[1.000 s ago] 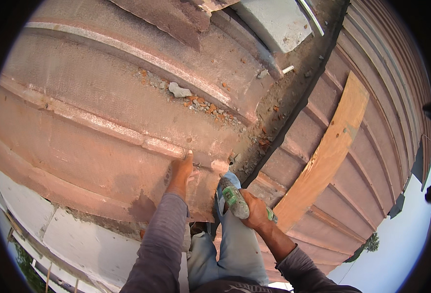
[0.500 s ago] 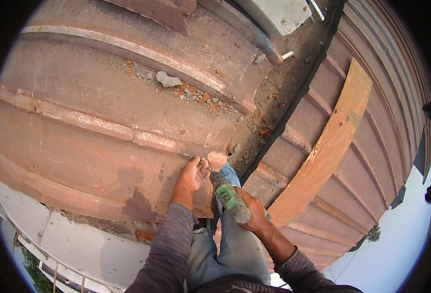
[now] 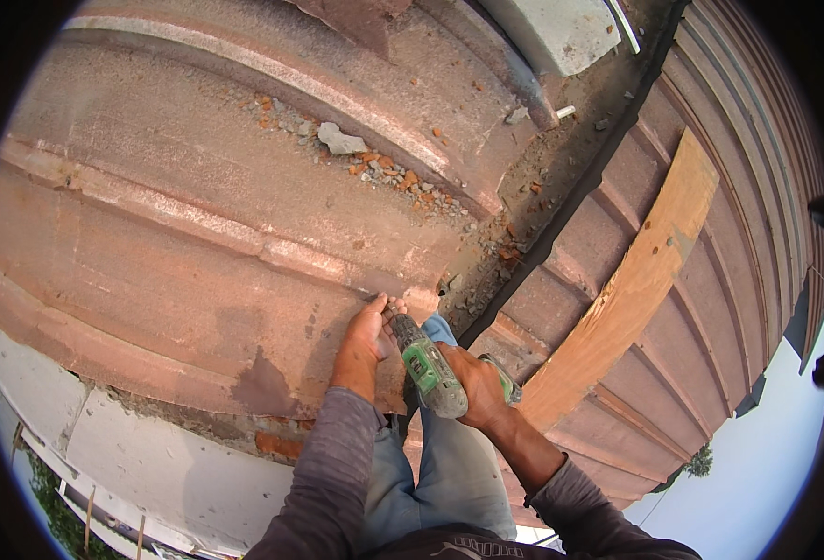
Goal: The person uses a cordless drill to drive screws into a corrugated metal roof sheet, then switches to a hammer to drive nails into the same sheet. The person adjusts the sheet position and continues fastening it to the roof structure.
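Note:
My right hand (image 3: pixel 475 387) is wrapped around the grip of a green and grey cordless drill (image 3: pixel 433 376). The drill's dusty nose points up and left toward the fingertips of my left hand (image 3: pixel 365 334). Those fingers are curled together right at the drill's tip, and whatever they pinch is too small to make out. Both hands are over the edge of a reddish-brown ribbed metal roof sheet (image 3: pixel 150 299), beside one of its raised ribs. A pale scuffed patch (image 3: pixel 420 302) shows on the rib's end, just past the fingers.
Broken brick and mortar rubble (image 3: pixel 393 175) lies on the sheet. A debris-strewn gutter (image 3: pixel 524 219) with a black edge runs diagonally to my right. Beyond it, a wooden plank (image 3: pixel 631 285) rests on another ribbed roof. A white concrete ledge (image 3: pixel 169 462) is at lower left.
The drill's nose has come up closer against my left fingertips, and my left fingers are more curled. The view has shifted slightly, moving the roof a little right in the picture.

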Action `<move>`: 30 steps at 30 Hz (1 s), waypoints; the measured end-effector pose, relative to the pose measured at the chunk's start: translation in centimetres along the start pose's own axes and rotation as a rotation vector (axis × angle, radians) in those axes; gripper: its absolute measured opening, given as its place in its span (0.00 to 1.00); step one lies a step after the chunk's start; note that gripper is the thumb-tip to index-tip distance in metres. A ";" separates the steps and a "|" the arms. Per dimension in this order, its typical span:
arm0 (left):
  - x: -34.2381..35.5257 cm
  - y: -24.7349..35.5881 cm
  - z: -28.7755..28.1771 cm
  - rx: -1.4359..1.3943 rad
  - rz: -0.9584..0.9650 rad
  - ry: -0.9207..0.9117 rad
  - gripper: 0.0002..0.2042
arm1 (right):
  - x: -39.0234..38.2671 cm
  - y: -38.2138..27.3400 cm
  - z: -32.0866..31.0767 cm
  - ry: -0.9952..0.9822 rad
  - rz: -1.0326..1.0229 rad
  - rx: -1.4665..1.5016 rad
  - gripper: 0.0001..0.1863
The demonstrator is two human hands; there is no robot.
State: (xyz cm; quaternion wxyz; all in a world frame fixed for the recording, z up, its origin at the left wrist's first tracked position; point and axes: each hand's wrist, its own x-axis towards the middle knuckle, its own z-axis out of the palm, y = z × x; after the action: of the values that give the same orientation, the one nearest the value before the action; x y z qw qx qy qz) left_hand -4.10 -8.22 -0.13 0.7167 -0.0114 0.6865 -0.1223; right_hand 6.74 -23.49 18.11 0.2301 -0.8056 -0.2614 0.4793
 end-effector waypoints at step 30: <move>0.0 -2.6 1.7 -0.376 -0.006 -0.204 0.15 | 0.9 -1.2 1.8 0.161 0.037 0.053 0.25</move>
State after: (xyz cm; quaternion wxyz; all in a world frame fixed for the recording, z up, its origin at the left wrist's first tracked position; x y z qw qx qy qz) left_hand -2.85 -10.96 0.44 0.7675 -0.1595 0.6209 0.0076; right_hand 5.23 -21.74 17.48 0.2627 -0.8399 -0.2144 0.4237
